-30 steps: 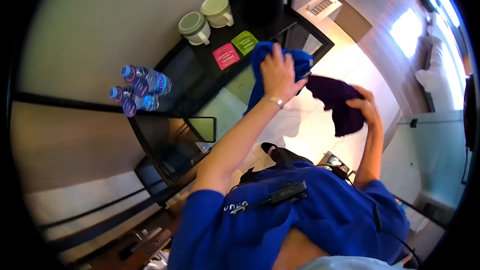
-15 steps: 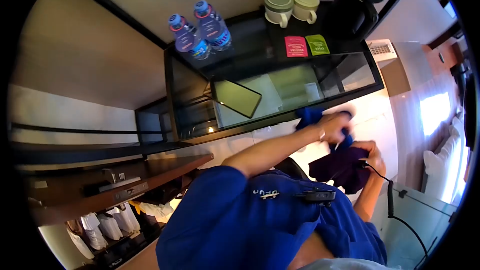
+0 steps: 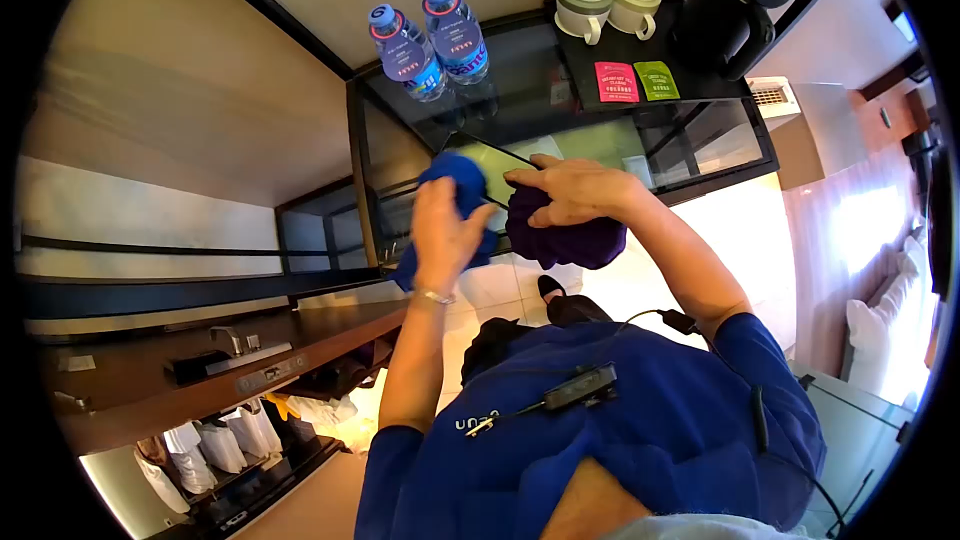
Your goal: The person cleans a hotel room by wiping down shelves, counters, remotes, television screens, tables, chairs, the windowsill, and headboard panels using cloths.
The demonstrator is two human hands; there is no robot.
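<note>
1. While both your hands work over the near edge of the glass-topped desk [image 3: 520, 70], the head view shows your left hand [image 3: 440, 228] closed around a blue cloth [image 3: 460, 176], which is bunched under its fingers.
2. Your right hand [image 3: 578, 190] grips a dark purple cloth [image 3: 585, 244], which hangs below the palm, to the right of the blue one.
3. A dark-edged flat panel [image 3: 497, 156] lies close to both hands; whether you touch it, I cannot tell.
4. Beyond stand two water bottles [image 3: 460, 35], two lidded cups [image 3: 583, 8], a pink packet [image 3: 617, 82], a green packet [image 3: 656, 81] and a black kettle [image 3: 708, 10].
</note>
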